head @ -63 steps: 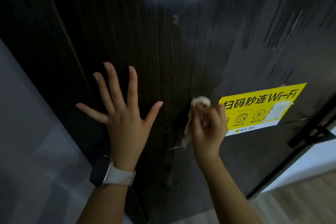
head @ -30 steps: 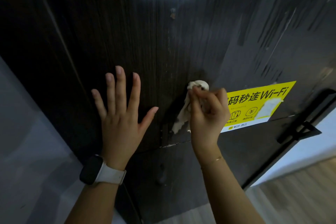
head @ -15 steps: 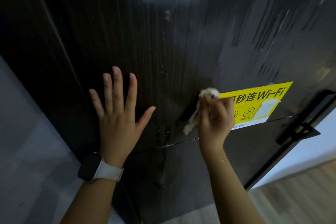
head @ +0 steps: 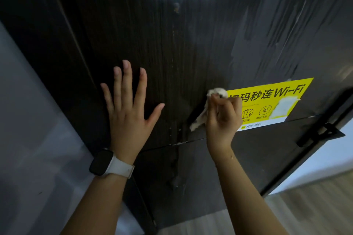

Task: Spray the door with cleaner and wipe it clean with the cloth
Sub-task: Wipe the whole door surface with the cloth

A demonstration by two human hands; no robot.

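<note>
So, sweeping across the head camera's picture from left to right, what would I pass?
Pale wall → smartwatch → left hand flat on the dark door → white cloth → right hand gripping it → yellow Wi-Fi sticker → black door handle.

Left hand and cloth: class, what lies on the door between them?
In the head view, only bare dark door separates the flat left hand from the cloth gripped by the right hand.

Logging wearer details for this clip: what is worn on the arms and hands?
Both forearms are bare, no sleeves or gloves. The left wrist carries a smartwatch with a dark rectangular face and white band. The right wrist shows a thin bracelet, barely visible.
</note>
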